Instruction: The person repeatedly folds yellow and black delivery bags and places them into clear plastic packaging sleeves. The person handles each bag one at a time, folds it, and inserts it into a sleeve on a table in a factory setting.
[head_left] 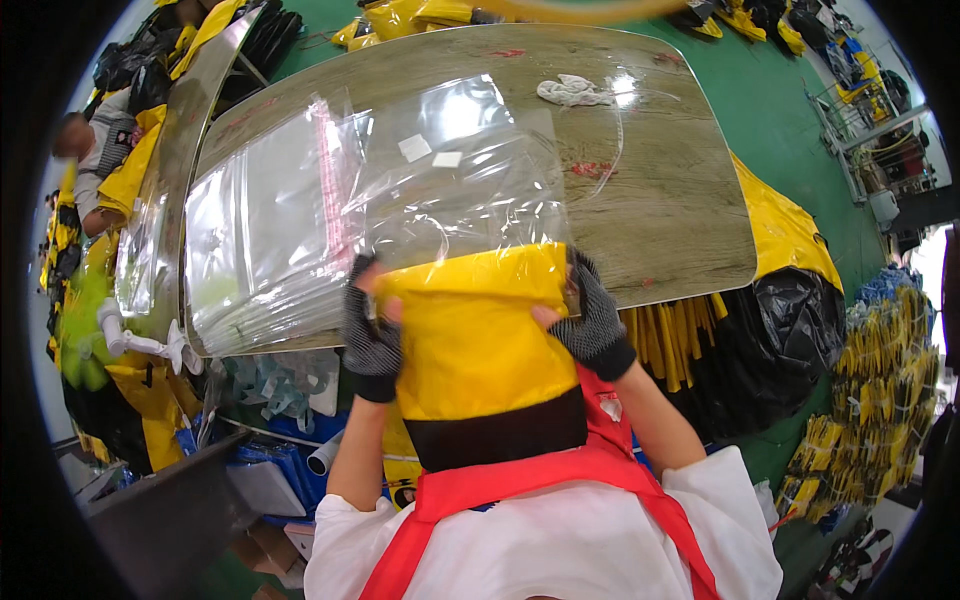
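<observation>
Left hand (373,335) and right hand (598,325) grip opposite sides of yellow-black bundle (482,355) at near edge of worktop (685,225); keeping it taut, square should ease entry into clear bag (465,195).

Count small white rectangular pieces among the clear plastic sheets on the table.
2: left white piece, slightly higher in view; right white piece, beside it, slightly lower. Both lie beyond the folded yellow-and-black material. Others may be hidden by glare.

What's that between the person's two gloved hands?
In the head view, a flat yellow-and-black piece spans the stretch between the left hand and the right hand, which hold its sides.
</observation>
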